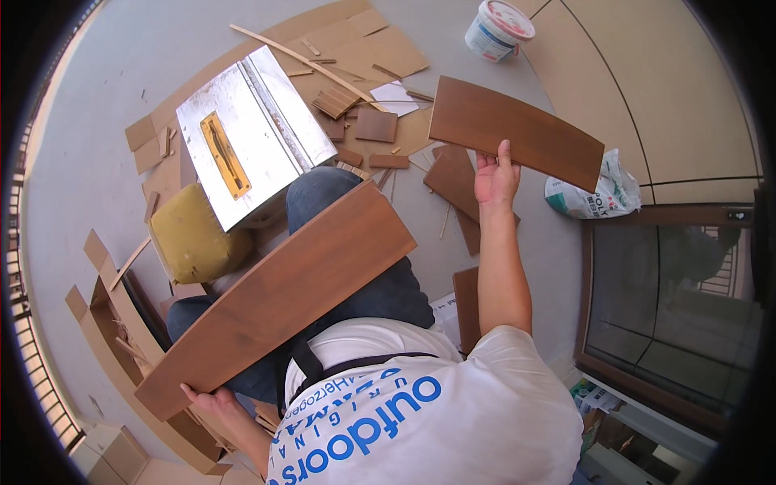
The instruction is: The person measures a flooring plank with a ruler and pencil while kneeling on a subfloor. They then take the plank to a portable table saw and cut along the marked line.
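Observation:
A long brown wood plank lies slantwise across my lap. My left hand grips its lower left end at the edge. Out to the right, my right hand holds up a shorter brown plank, its thumb on the upper face and the fingers mostly hidden beneath. Ahead of my knees stands a shiny metal saw table with a yellow slotted insert. The two planks are apart from each other.
Flattened cardboard with wood offcuts covers the floor ahead. A white bucket and a white bag stand at right, near a brown-framed glass panel. Left are a yellow cushioned block and an open long carton.

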`<state>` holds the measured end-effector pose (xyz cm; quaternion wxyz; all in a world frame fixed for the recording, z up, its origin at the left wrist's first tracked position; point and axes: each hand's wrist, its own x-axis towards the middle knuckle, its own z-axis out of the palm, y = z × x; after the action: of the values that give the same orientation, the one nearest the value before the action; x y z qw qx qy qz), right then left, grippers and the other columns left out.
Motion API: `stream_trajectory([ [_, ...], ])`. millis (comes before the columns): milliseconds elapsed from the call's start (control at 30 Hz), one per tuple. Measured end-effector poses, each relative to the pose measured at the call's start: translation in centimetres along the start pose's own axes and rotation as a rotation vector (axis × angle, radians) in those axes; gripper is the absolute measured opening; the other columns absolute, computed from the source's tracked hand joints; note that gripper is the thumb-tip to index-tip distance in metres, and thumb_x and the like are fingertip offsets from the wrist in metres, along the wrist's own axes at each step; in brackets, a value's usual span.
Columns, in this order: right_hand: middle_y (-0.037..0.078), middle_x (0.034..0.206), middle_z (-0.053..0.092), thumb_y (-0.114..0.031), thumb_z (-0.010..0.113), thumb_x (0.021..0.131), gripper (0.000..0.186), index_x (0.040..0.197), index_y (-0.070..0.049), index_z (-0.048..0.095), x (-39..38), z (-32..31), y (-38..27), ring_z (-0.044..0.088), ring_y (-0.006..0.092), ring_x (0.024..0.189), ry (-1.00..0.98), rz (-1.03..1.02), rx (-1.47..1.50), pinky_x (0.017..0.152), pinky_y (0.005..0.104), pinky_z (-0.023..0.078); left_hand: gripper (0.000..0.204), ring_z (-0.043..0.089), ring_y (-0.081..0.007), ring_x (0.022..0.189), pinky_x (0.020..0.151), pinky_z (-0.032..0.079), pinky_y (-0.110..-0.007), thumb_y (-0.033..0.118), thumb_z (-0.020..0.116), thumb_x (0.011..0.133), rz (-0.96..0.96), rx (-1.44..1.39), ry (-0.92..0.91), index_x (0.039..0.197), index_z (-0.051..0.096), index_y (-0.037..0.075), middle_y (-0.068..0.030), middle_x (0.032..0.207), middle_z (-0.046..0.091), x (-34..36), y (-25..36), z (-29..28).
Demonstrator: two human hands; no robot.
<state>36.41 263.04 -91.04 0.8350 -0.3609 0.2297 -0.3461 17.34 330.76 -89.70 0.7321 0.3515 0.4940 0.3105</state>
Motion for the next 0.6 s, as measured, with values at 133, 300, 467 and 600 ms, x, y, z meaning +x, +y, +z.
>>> stream_trajectory([
  [133, 0.001, 0.129, 0.064, -0.018, 0.07, 0.101, 0.037, 0.135, -0.017, 0.055, 0.4, -0.6, 0.4, 0.064, 0.019, 0.114, -0.005, 0.003, 0.013, 0.099, 0.0419, 0.053, 0.05, 0.052, -0.0306, 0.138, 0.12, 0.039, -0.046, 0.038, 0.052, 0.106, 0.011, 0.001, -0.007, 0.147, 0.055, 0.009, -0.0093, 0.152, 0.056, 0.4, -0.1, -0.3],
  [300, 0.001, 0.126, 0.065, -0.019, 0.073, 0.099, 0.036, 0.132, -0.017, 0.056, 1.4, -2.9, 3.3, 0.064, 0.0191, 0.113, 0.099, 0.089, 0.01, 0.1, 0.0419, 0.052, 0.05, 0.053, -0.0291, 0.137, 0.118, 0.04, -0.044, 0.042, 0.053, 0.105, -0.014, -0.005, -0.018, 0.145, 0.057, 0.011, -0.0077, 0.151, 0.057, 1.6, -0.1, -1.5],
  [467, 0.003, 0.126, 0.065, -0.019, 0.074, 0.099, 0.037, 0.132, -0.016, 0.057, 2.3, -9.9, 10.4, 0.065, 0.0218, 0.113, 0.312, 0.231, -0.005, 0.103, 0.0435, 0.052, 0.051, 0.052, -0.029, 0.137, 0.118, 0.04, -0.045, 0.044, 0.054, 0.105, -0.008, 0.028, -0.02, 0.145, 0.057, 0.012, -0.0076, 0.151, 0.057, 1.7, 0.2, -1.9],
  [600, 0.005, 0.127, 0.064, -0.02, 0.072, 0.1, 0.038, 0.134, -0.013, 0.057, 1.3, -15.6, 15.0, 0.064, 0.0246, 0.115, 0.523, 0.415, 0.035, 0.102, 0.0437, 0.053, 0.052, 0.052, -0.0293, 0.138, 0.118, 0.04, -0.045, 0.045, 0.053, 0.105, -0.023, 0.026, -0.044, 0.146, 0.056, 0.012, -0.0073, 0.151, 0.056, 1.8, 0.1, -1.7],
])
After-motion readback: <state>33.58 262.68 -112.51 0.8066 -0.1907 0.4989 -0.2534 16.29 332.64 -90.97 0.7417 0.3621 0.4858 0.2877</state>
